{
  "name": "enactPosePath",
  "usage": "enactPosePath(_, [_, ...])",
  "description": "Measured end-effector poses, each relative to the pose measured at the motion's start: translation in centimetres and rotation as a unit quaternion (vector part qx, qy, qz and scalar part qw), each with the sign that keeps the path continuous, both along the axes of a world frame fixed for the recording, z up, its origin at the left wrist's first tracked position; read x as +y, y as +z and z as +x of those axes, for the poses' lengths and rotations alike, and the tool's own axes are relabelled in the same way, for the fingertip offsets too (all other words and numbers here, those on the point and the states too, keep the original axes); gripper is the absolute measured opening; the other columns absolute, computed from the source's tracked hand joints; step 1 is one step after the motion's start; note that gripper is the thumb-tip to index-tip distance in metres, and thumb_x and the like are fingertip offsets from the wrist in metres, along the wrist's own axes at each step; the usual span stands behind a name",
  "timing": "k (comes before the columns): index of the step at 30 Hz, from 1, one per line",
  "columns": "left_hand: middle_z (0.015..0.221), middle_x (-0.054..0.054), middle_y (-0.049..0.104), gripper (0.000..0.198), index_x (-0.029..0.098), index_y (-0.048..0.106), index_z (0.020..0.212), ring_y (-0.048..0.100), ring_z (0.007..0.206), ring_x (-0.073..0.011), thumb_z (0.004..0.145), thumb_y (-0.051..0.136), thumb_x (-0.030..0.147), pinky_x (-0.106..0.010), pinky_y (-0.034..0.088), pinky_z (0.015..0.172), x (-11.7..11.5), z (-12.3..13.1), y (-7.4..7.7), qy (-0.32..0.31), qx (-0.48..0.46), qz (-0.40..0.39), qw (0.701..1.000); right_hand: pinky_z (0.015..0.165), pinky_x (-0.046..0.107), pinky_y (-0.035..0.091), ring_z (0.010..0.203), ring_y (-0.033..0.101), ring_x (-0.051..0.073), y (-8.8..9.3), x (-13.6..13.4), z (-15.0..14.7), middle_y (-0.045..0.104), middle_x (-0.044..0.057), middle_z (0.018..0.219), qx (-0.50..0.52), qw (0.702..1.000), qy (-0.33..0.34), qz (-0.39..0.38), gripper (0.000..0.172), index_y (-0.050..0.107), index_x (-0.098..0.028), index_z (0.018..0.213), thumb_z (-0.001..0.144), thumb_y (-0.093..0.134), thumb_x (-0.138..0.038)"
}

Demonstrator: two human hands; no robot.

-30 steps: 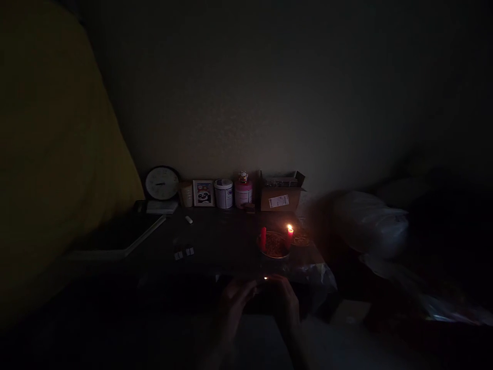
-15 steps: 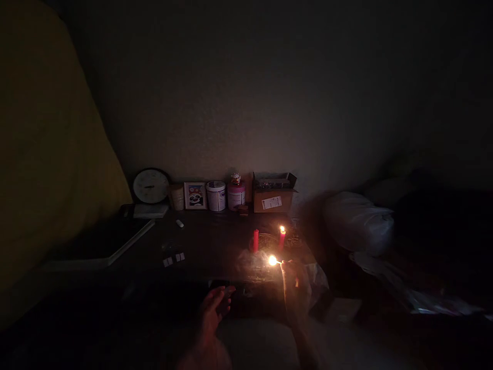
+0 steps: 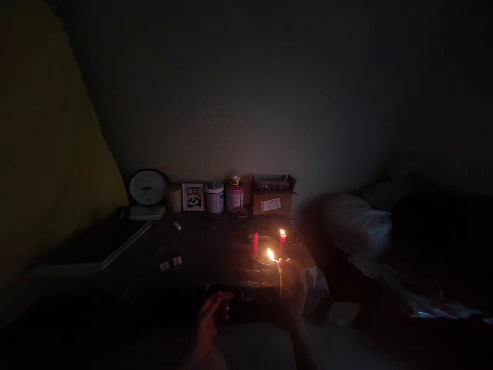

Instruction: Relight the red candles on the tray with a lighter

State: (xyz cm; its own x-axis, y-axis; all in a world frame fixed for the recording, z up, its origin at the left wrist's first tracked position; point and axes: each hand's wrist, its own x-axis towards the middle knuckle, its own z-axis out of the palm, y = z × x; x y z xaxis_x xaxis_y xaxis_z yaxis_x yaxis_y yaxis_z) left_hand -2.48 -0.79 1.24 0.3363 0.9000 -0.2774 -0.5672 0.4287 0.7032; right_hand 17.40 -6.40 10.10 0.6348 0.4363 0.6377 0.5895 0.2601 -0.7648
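Note:
Between the fingertips of my right hand (image 3: 292,281) is a burning match (image 3: 276,260), its flame leaning up and left. The flame is near two upright red candles on a round dish (image 3: 265,263). The left candle (image 3: 255,244) is unlit, and a small flame burns on the right candle (image 3: 282,241). Low in front of the table edge, my left hand (image 3: 208,313) is closed around a small dark box that looks like a matchbox (image 3: 227,296). Darkness hides much of that hand and the box.
Along the wall on the dark table (image 3: 208,239) stand a clock (image 3: 148,187), a cup (image 3: 174,199), a panda picture (image 3: 193,197), two tins (image 3: 214,198) and an open cardboard box (image 3: 271,202). White plastic bags (image 3: 358,223) lie to the right.
The match flame has changed from a round bright flare to a slimmer, upward-slanting flame and sits slightly higher. The room looks dimmer. Both hands keep their holds, with only slight shifts.

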Motion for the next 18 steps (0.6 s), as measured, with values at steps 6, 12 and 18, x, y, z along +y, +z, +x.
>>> enactPosePath(6, [0.085, -0.006, 0.073, 0.034, 0.016, 0.069, 0.083, 0.066, 0.068, -0.0172, 0.055, 0.085, 0.025, -0.023, 0.050, 0.058, 0.5, 0.6, -1.1, 0.041, -0.012, -0.015, 0.999, 0.073, 0.030, 0.046, 0.086, 0.056, 0.017, -0.7, 1.1, 0.8, 0.059, 0.005, 0.093, -0.026, 1.000, -0.007, 0.003, 0.019, 0.064, -0.018, 0.086, 0.086, 0.054, -0.035])
enactPosePath(12, [0.091, -0.002, 0.072, 0.042, 0.023, 0.071, 0.083, 0.064, 0.088, -0.0199, 0.048, 0.089, 0.040, -0.025, 0.052, 0.071, -1.3, 0.4, -0.3, 0.074, -0.017, -0.027, 0.997, 0.066, 0.027, 0.047, 0.080, 0.059, 0.017, -0.8, 2.1, 1.3, 0.062, 0.006, 0.091, -0.061, 0.998, -0.005, 0.011, 0.021, 0.066, -0.017, 0.085, 0.084, 0.056, -0.035])
enactPosePath(18, [0.101, -0.002, 0.070, 0.045, 0.023, 0.071, 0.091, 0.061, 0.099, -0.0219, 0.053, 0.086, 0.041, -0.028, 0.049, 0.081, -1.9, 0.3, 0.5, 0.045, -0.017, -0.006, 0.999, 0.066, 0.026, 0.047, 0.078, 0.060, 0.015, -0.6, 3.0, 1.4, 0.063, 0.005, 0.086, -0.049, 0.999, 0.001, 0.015, 0.022, 0.065, -0.017, 0.080, 0.084, 0.055, -0.036])
